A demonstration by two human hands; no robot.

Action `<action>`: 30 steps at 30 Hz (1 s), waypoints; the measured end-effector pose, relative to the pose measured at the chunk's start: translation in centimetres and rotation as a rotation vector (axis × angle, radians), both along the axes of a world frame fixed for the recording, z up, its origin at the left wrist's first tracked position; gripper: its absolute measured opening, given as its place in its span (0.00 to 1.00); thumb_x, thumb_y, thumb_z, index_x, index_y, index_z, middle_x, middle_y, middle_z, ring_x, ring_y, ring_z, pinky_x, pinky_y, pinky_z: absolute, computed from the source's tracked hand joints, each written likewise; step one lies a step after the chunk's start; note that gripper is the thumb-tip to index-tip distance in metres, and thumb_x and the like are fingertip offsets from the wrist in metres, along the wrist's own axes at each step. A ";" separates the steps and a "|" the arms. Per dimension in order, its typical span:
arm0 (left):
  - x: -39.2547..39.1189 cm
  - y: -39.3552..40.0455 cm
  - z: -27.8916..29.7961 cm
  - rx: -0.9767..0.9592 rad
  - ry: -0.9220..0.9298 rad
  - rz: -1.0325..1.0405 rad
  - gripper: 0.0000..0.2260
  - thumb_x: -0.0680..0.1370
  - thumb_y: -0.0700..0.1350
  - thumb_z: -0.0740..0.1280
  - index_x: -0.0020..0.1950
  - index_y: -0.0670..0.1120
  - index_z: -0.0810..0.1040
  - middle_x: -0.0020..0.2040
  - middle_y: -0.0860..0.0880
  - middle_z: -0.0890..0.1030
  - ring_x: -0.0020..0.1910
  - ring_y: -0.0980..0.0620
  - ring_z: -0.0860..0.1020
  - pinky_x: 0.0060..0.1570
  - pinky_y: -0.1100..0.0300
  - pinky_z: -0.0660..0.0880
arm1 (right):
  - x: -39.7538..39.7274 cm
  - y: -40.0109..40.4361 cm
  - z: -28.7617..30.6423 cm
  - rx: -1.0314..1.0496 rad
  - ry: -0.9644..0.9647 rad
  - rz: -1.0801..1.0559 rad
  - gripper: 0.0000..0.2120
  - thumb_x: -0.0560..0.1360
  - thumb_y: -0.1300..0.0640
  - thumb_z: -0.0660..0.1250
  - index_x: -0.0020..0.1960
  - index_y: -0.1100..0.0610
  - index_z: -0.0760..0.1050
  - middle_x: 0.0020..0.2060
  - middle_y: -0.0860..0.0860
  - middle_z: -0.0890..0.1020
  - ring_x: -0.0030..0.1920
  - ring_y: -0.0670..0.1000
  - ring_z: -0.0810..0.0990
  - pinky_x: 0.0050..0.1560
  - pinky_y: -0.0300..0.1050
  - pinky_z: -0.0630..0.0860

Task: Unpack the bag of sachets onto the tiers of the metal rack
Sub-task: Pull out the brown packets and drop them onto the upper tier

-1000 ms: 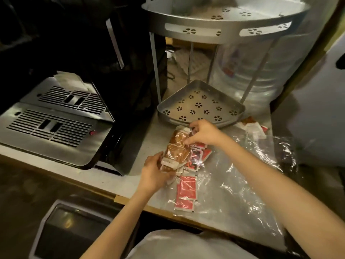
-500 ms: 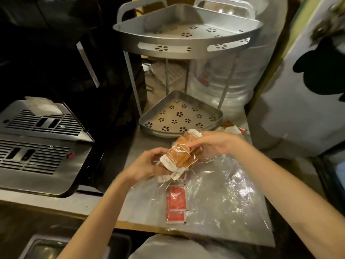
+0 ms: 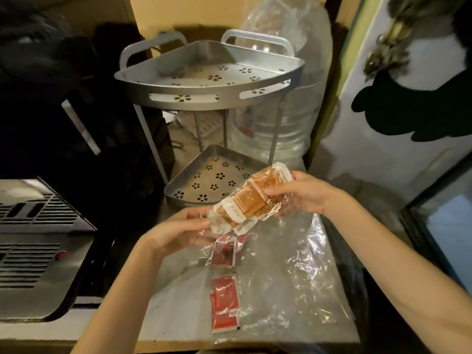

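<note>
Above the counter, in front of the rack's lower tier, both hands hold one bundle of orange-and-white sachets [image 3: 249, 203] wrapped in clear film. From the head camera, the left hand [image 3: 178, 232] cups the bundle's near end, fingers curled under it and the thumb on top. The right hand [image 3: 304, 194] grips the far end, fingers wrapped over the orange packets. The bundle lies tilted, its far end higher, and clear of the counter.

Below the hands, a crumpled clear plastic bag [image 3: 293, 272] is spread over the grey counter [image 3: 176, 297]. Red sachets [image 3: 226, 306] lie on the counter at the bag's left edge, and another red one [image 3: 224, 254] sits under the film nearer the hands.

Behind them stands the metal rack [image 3: 212, 95], two tiers punched with flower holes; the lower tier [image 3: 212, 180] and the upper one both look bare. A large water bottle [image 3: 275, 123] stands just behind the rack, and a black and steel coffee machine [image 3: 38, 241] sits to the left.
</note>
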State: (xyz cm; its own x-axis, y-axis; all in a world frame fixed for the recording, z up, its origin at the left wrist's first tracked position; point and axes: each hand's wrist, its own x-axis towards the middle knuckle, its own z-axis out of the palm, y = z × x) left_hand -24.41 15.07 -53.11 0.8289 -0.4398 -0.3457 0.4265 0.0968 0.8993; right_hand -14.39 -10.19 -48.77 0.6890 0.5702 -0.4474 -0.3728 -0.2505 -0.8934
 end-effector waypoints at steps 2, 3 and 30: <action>0.3 -0.4 1.8 -0.049 -0.065 0.025 0.32 0.58 0.51 0.80 0.59 0.44 0.78 0.53 0.43 0.83 0.49 0.47 0.82 0.45 0.57 0.80 | -0.1 -0.6 2.0 0.052 -0.058 -0.023 0.16 0.65 0.62 0.71 0.52 0.58 0.77 0.39 0.52 0.85 0.39 0.51 0.84 0.35 0.45 0.82; 0.4 -0.8 3.1 -0.051 -0.101 0.053 0.31 0.57 0.51 0.80 0.58 0.44 0.79 0.52 0.43 0.83 0.48 0.47 0.82 0.43 0.58 0.80 | -0.1 -0.8 3.2 0.082 -0.090 -0.030 0.16 0.63 0.60 0.72 0.51 0.58 0.78 0.39 0.52 0.85 0.39 0.51 0.84 0.33 0.44 0.81; 4.8 -2.5 40.1 0.555 -1.338 0.821 0.08 0.69 0.43 0.72 0.46 0.45 0.79 0.42 0.52 0.81 0.38 0.60 0.81 0.39 0.68 0.77 | 2.1 5.4 32.9 0.905 -0.819 -0.362 0.13 0.71 0.65 0.69 0.53 0.57 0.72 0.44 0.52 0.82 0.41 0.49 0.83 0.36 0.43 0.80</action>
